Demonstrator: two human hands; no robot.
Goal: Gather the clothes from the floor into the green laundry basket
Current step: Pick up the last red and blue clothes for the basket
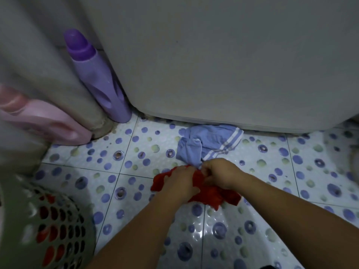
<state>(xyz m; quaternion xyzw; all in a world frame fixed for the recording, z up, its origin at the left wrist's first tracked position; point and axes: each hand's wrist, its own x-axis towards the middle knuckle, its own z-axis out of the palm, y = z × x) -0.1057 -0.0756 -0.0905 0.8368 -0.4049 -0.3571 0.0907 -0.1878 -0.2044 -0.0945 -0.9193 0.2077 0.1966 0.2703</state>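
Both hands, left hand (pixel 179 182) and right hand (pixel 219 172), are curling fingers around the red cloth (pixel 211 194); bunching it tight before lifting is best.

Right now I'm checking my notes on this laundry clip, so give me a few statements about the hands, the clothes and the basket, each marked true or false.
1. Both hands grip the red garment on the tiled floor. True: the left hand and the right hand both have their fingers curled into it.
2. The blue garment with white stripes is already in the basket. False: it lies on the floor by the white appliance.
3. The green laundry basket sits at the lower left. True.
4. The purple bottle lies flat on the tiles. False: it stands upright beside the appliance.
5. Something red shows through the basket's holes. True.
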